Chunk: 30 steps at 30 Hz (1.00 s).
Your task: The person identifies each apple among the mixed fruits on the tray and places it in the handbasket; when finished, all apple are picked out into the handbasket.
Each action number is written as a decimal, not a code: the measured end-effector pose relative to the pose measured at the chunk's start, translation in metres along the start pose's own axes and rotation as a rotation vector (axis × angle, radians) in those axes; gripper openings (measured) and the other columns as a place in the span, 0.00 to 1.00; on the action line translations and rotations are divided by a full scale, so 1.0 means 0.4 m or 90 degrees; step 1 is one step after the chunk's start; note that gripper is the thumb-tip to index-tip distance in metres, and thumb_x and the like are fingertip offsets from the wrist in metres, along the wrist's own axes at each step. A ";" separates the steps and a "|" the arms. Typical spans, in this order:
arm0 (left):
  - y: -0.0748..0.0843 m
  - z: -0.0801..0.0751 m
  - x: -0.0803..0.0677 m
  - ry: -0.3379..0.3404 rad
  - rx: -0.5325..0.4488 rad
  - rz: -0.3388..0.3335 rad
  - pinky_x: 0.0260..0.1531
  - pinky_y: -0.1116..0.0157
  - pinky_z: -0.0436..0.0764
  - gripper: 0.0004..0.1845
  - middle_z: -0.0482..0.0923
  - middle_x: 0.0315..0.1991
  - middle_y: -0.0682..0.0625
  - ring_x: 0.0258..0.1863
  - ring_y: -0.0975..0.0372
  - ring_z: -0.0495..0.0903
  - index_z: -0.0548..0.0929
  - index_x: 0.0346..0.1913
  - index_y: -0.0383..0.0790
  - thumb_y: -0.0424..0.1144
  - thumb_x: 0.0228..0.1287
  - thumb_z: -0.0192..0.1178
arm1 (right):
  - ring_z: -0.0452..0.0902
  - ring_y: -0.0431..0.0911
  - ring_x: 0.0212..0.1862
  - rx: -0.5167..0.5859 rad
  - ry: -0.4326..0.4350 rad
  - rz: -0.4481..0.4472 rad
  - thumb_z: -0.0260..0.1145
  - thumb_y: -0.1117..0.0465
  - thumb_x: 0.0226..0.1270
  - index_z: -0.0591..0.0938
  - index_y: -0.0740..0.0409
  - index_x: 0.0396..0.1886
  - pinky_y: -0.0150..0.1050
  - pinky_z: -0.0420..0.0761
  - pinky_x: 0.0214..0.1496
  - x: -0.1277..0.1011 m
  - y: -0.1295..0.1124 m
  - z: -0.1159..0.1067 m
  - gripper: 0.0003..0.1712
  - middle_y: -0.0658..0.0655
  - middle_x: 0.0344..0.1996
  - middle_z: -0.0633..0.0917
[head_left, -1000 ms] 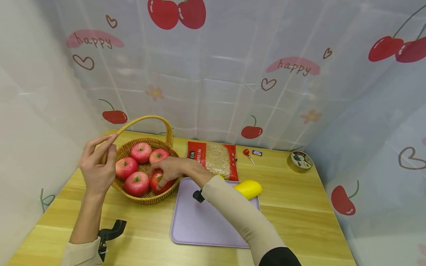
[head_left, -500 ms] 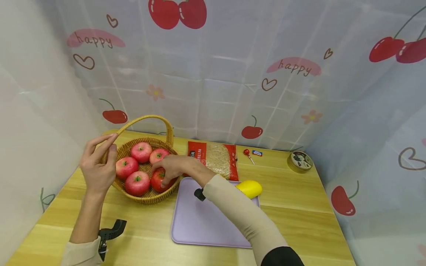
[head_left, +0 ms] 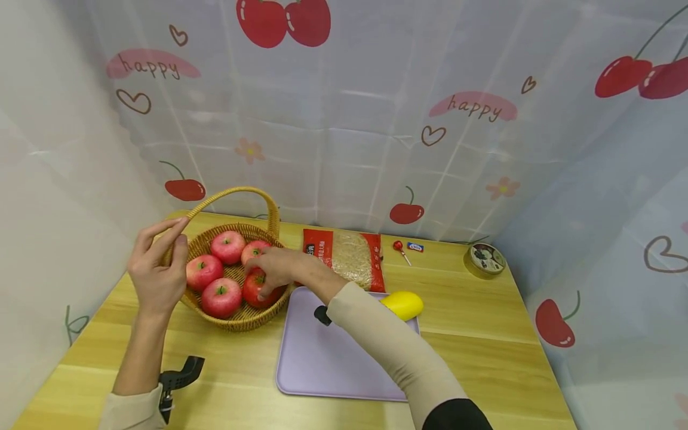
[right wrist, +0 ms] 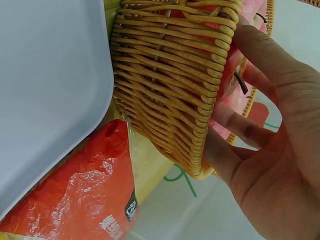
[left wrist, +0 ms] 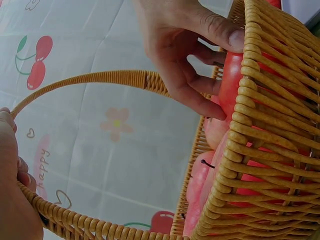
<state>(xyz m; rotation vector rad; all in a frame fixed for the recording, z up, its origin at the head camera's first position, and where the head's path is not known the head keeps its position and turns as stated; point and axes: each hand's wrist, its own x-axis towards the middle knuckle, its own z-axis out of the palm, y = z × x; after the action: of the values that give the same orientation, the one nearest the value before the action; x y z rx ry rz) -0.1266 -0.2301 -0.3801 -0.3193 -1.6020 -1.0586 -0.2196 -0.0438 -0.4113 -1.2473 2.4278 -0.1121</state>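
Note:
My left hand [head_left: 158,269] holds the tall arched handle of a woven wicker basket [head_left: 236,325] by its near left side. Inside sit several pink-red apples, among them one at the front [head_left: 221,297] and one at the left [head_left: 204,272]. Over the basket's right side, my right hand [head_left: 279,267] curls its fingers and thumb round a redder apple [head_left: 258,292]. This apple rests inside the right rim. In the right wrist view its dark stem [right wrist: 240,82] shows between thumb and fingers [right wrist: 240,125]. The left wrist view shows the same apple [left wrist: 231,82] at the rim.
Right of the basket lies a lilac tray [head_left: 301,376] with a smooth yellow object [head_left: 403,306], partly behind the right sleeve. Behind it are a red-and-clear food packet [head_left: 352,260], a red lollipop [head_left: 398,246], a small blue-and-white wrapper [head_left: 415,247] and a round tin [head_left: 485,261].
The right hand has shifted slightly on the redder apple, its fingers a little farther right and up. The left hand stays on the handle; the basket has not visibly moved.

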 end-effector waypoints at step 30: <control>0.001 0.001 0.002 0.001 -0.001 0.005 0.44 0.76 0.73 0.12 0.83 0.42 0.31 0.45 0.65 0.80 0.89 0.43 0.28 0.21 0.61 0.59 | 0.69 0.40 0.62 0.023 -0.003 -0.005 0.74 0.41 0.60 0.75 0.38 0.68 0.35 0.72 0.63 -0.019 0.015 -0.007 0.36 0.48 0.64 0.73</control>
<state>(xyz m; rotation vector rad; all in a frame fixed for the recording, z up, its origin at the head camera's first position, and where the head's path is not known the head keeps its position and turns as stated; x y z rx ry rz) -0.1267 -0.2298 -0.3793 -0.3259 -1.5975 -1.0541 -0.2213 -0.0347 -0.4078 -1.2403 2.4063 -0.1555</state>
